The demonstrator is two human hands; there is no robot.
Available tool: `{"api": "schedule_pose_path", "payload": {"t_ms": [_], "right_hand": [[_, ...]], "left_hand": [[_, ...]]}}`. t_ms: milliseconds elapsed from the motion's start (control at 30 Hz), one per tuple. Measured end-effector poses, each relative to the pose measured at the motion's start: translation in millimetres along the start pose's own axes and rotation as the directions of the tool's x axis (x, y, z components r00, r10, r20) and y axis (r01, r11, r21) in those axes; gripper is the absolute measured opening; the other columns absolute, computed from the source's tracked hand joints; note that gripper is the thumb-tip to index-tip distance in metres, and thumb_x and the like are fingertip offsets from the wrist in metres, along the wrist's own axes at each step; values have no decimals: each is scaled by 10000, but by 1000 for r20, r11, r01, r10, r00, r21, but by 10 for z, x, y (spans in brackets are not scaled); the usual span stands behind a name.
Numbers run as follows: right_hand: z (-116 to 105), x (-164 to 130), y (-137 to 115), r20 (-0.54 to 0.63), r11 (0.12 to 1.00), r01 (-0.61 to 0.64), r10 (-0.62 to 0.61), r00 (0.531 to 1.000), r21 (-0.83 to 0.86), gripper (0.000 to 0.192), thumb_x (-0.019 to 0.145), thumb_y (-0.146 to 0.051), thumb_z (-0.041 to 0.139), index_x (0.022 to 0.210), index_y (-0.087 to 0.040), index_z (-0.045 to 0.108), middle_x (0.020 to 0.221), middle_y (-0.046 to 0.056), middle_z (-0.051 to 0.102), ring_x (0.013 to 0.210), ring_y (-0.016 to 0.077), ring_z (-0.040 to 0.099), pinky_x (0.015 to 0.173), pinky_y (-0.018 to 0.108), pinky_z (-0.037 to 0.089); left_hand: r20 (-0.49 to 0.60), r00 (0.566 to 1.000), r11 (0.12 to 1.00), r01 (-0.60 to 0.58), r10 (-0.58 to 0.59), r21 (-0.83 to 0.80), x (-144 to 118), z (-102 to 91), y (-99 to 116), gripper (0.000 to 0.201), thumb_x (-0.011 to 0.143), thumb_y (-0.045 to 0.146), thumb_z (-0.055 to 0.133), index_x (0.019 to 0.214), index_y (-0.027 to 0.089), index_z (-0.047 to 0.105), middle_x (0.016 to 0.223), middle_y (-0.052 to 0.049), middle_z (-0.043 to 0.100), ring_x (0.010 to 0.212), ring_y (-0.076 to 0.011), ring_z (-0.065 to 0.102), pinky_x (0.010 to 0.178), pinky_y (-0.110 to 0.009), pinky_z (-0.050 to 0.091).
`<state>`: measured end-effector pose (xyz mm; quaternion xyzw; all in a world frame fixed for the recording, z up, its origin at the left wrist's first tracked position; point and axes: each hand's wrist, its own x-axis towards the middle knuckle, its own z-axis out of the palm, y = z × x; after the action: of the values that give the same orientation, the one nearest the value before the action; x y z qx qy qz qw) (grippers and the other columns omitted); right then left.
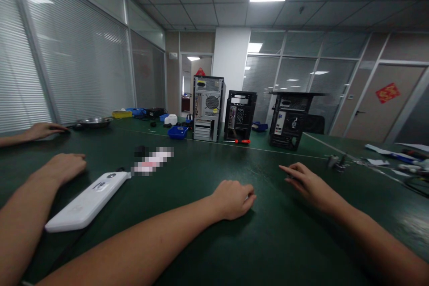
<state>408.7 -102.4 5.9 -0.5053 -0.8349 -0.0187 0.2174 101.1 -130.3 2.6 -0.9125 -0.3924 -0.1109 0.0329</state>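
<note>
My left hand [234, 199] rests on the green table with its fingers curled together. A small pale spot shows at its thumb and fingertips, but I cannot make out whether it is a held thing. To its right, my right hand [304, 184] is just over the tabletop, index finger stretched out and the others loosely bent, with nothing visible in it. Beyond both hands stand a tall computer case [208, 109], a smaller black computer case [240, 116] and another black case [288, 120] with a flat panel on top. A red-handled screwdriver [241, 141] lies before the middle case.
Another person's hands [63, 169] rest at the left, near a white power bank-like slab [89, 201] and a metal dish [93, 122]. A blue tray [178, 132] stands left of the tall case. Small metal parts [337, 163] and papers [378, 149] lie at right.
</note>
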Motion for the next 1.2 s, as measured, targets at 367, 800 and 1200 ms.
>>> {"api": "schedule_pose_path", "payload": {"t_ms": [367, 800, 1200], "right_hand": [[136, 13, -1065, 113, 960, 277, -279, 954, 35, 401, 935, -345, 511, 1330, -304, 570, 1189, 68, 599, 972, 191, 633, 859, 341, 530], [191, 46, -893, 97, 958, 265, -255, 962, -107, 471, 942, -216, 435, 1403, -305, 477, 1236, 70, 608, 1102, 230, 574, 970, 448, 455], [172, -9, -988, 93, 992, 127, -125, 988, -15, 415, 898, -434, 548, 1246, -219, 477, 1082, 90, 635, 964, 225, 597, 851, 401, 464]], "left_hand": [[-26, 998, 998, -49, 50, 37, -1, 20, 4, 506, 1002, 480, 237, 1068, 205, 657, 862, -108, 718, 782, -277, 692, 683, -375, 527], [-69, 997, 999, -38, 39, 17, -2, 16, 12, 450, 990, 477, 307, 1009, 216, 673, 822, -87, 717, 750, -255, 686, 676, -352, 516], [-94, 994, 998, -57, 58, 11, -13, 50, -15, 448, 995, 471, 291, 1193, 260, 632, 839, -71, 723, 759, -247, 689, 678, -343, 522]]}}
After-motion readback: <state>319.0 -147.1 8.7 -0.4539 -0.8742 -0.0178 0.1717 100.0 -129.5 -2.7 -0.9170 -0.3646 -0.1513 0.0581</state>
